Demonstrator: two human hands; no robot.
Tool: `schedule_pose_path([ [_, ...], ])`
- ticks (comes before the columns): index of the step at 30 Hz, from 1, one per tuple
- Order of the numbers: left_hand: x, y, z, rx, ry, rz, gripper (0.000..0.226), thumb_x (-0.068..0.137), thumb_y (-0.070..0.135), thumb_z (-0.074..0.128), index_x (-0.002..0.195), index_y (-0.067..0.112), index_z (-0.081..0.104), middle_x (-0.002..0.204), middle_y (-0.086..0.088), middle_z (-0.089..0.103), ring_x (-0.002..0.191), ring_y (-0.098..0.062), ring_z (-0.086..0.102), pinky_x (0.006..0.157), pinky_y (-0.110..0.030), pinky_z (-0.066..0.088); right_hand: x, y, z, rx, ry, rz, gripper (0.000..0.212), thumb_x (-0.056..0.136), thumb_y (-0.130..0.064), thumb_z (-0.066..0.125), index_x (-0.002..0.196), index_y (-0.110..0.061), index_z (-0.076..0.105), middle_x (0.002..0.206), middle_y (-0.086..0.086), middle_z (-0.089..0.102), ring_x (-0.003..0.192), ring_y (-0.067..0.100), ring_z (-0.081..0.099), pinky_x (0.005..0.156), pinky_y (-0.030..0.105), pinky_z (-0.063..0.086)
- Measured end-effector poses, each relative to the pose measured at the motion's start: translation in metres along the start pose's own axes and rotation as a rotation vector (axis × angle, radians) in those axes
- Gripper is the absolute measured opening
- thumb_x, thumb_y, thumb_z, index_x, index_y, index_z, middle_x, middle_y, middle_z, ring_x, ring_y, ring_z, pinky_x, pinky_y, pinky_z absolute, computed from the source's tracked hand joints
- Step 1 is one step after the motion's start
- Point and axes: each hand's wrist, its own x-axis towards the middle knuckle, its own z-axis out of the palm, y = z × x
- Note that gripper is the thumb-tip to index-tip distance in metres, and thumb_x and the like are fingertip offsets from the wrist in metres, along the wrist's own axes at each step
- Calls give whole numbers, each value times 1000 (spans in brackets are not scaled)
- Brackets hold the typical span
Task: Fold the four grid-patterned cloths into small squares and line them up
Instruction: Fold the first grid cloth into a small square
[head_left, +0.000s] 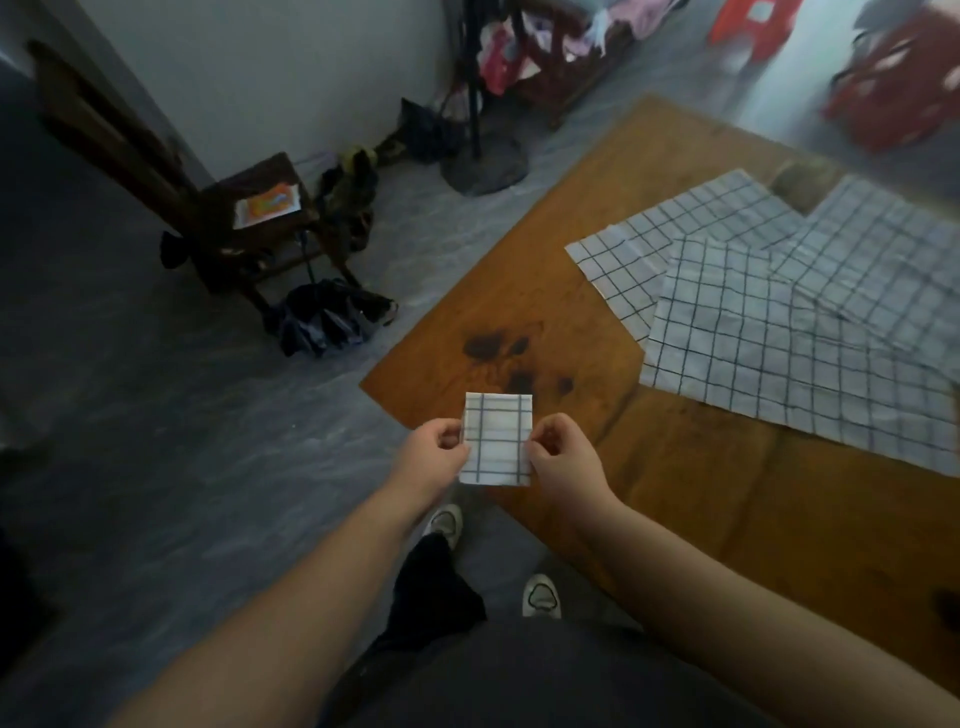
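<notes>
The left hand (434, 451) and right hand (558, 457) are pinching one small folded white cloth with dark grid lines (497, 439) above the brown wooden tabletop (519, 291) corner, while three flat grid cloths (789, 312) are waiting, overlapping, unfolded.

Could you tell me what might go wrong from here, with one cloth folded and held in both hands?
The folded cloth is pinched only at its side edges by the left hand and right hand, in the air at the table's corner; a loose grip could let it spring open or drop to the floor. The unfolded cloths overlap, so pulling one may drag the others. Dark stains lie near where it might be set down.
</notes>
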Motion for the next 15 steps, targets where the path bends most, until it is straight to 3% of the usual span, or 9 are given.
schedule_pose_path([
  [6, 97, 9, -11, 132, -214, 13, 43, 89, 14, 65, 131, 19, 61, 107, 3, 72, 98, -17, 70, 87, -46, 61, 67, -4, 28, -18, 125, 114, 9, 97, -20, 60, 99, -29, 59, 99, -9, 64, 92, 9, 62, 74, 27, 57],
  [10, 145, 23, -21, 268, -308, 60, 38, 93, 9, 64, 123, 27, 47, 102, 9, 62, 90, -8, 64, 71, -25, 54, 98, -11, 49, -3, 184, 208, 18, 95, -12, 61, 105, -27, 58, 106, -8, 62, 97, 10, 61, 72, 24, 54],
  [15, 190, 30, -25, 558, -455, 278, 25, 95, 11, 63, 108, 29, 52, 103, 7, 57, 84, -8, 59, 65, -18, 44, 124, -15, 70, -91, 285, 279, 27, 94, -11, 61, 115, -27, 59, 114, -9, 59, 105, 8, 57, 79, 21, 52],
])
